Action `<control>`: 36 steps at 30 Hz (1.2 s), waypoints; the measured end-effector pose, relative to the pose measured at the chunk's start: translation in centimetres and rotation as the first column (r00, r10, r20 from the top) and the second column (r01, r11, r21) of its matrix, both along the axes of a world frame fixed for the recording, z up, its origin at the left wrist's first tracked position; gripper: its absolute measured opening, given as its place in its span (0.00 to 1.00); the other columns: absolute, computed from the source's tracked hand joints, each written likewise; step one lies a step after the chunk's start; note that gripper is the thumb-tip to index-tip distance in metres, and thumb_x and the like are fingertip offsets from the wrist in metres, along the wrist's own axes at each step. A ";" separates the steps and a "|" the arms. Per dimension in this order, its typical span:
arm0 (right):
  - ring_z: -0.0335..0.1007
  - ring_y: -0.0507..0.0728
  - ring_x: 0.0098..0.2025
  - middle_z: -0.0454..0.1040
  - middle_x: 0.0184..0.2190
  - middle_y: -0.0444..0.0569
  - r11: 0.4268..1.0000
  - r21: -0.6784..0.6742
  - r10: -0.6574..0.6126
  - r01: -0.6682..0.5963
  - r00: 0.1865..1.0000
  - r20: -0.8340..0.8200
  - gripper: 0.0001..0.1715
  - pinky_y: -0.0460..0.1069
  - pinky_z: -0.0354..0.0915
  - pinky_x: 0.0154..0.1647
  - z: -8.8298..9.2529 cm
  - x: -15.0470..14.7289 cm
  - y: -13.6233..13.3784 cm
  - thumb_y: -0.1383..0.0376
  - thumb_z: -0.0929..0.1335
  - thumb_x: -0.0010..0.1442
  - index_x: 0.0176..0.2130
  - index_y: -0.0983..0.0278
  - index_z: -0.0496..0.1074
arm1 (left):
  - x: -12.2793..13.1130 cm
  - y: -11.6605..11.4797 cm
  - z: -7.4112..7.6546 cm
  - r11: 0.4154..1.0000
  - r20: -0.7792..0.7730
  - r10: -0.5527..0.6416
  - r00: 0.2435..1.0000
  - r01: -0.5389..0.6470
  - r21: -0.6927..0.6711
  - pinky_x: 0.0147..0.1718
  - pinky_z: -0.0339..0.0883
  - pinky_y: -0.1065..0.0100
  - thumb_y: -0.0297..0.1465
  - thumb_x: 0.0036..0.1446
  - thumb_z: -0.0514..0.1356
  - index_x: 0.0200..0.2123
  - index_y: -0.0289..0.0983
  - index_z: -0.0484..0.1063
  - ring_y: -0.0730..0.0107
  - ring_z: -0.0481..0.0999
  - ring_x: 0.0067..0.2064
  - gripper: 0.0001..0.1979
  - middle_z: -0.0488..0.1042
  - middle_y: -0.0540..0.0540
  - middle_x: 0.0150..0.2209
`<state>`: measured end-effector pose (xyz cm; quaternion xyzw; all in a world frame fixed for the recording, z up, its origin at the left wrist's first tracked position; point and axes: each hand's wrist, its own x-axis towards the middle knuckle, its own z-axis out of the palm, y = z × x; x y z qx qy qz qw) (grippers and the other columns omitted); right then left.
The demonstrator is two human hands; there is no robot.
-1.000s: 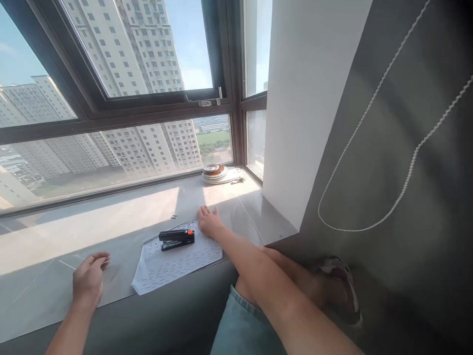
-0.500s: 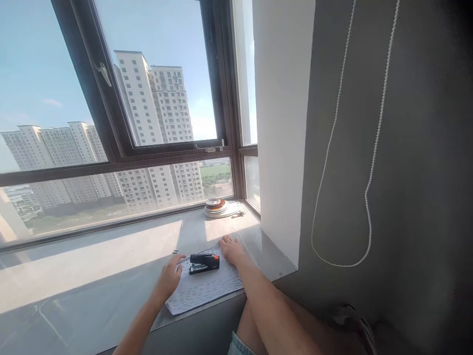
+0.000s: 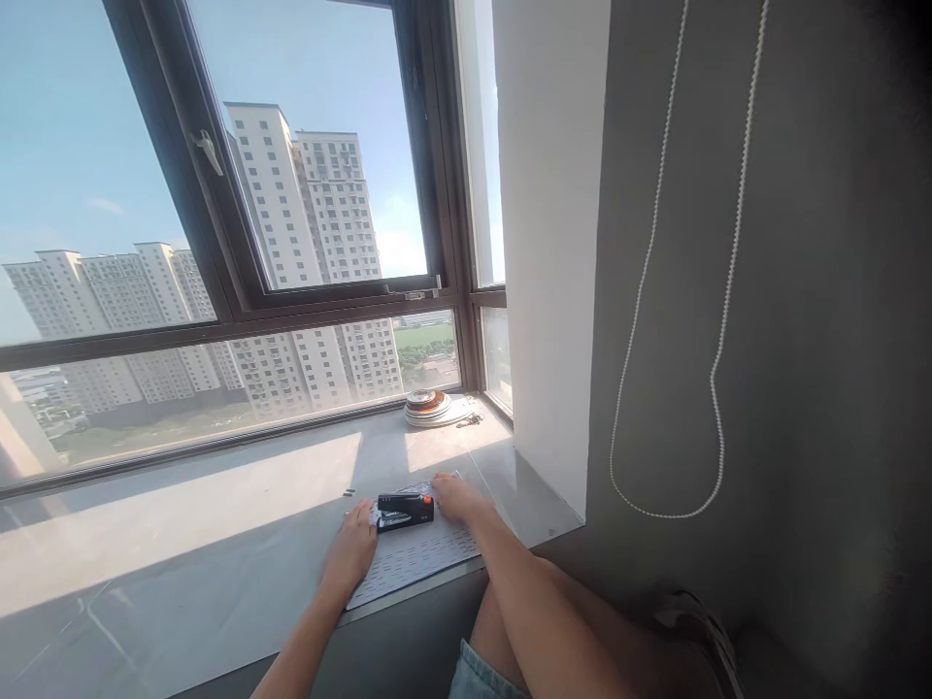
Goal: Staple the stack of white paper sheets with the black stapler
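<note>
A small stack of printed paper sheets [image 3: 415, 561] lies near the front edge of the window sill. On top of it rests a black stapler [image 3: 405, 511] with an orange-red patch at its right end. My left hand [image 3: 355, 546] lies along the left edge of the sheets, fingers stretched forward beside the stapler's left end. At the upper right edge of the paper, my right hand [image 3: 455, 498] rests with its fingers slightly bent, close to the stapler's right end. Neither hand grips the stapler.
Two small dark pieces [image 3: 349, 492] lie on the sill [image 3: 218, 544] beyond my left hand. A stack of round plate-like things [image 3: 429, 408] stands in the far corner by the window. A looped bead chain [image 3: 666, 515] hangs along the right wall.
My left hand has moved right and forward, onto the sheets' left edge. The sheets and stapler have shifted slightly, and my right hand's fingers are less spread.
</note>
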<state>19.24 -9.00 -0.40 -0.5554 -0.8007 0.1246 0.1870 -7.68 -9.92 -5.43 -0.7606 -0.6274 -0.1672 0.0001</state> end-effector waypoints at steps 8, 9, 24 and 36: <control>0.62 0.63 0.69 0.64 0.69 0.52 0.983 -0.170 0.061 -0.062 0.998 -0.013 0.32 0.54 0.62 0.67 0.7 2.1 -1.0 0.78 0.66 0.56 0.58 0.62 0.75 | -0.4 0.5 -0.8 0.999 -0.071 0.013 0.997 -0.016 -0.048 0.71 0.47 0.53 0.30 0.70 0.39 0.70 0.28 0.58 0.54 0.52 0.75 0.29 0.56 0.32 0.73; 0.63 0.62 0.68 0.63 0.70 0.50 0.981 -0.187 0.048 -0.051 0.999 -0.021 0.35 0.53 0.63 0.66 0.8 2.5 -1.1 0.78 0.66 0.55 0.59 0.60 0.75 | -0.3 0.5 -0.7 0.999 -0.066 0.019 0.998 -0.022 -0.048 0.71 0.47 0.53 0.30 0.70 0.39 0.70 0.28 0.59 0.54 0.53 0.75 0.29 0.56 0.32 0.73; 0.79 0.56 0.44 0.80 0.46 0.54 0.920 -0.205 -0.368 0.334 0.915 -0.164 0.23 0.44 0.69 0.36 0.9 4.6 -0.8 0.78 0.71 0.55 0.48 0.63 0.82 | 0.4 -0.3 0.6 1.000 -0.001 0.014 1.000 -0.014 -0.004 0.70 0.50 0.56 0.29 0.71 0.43 0.66 0.29 0.65 0.56 0.58 0.72 0.26 0.62 0.33 0.70; 0.69 0.64 0.56 0.76 0.47 0.56 0.933 -0.156 -0.350 0.326 0.922 -0.164 0.23 0.51 0.67 0.49 0.5 3.2 -1.1 0.65 0.82 0.45 0.41 0.63 0.78 | 0.6 -0.4 0.7 0.998 -0.043 0.023 0.999 -0.025 -0.051 0.71 0.48 0.53 0.31 0.71 0.41 0.69 0.26 0.60 0.53 0.55 0.74 0.28 0.58 0.30 0.71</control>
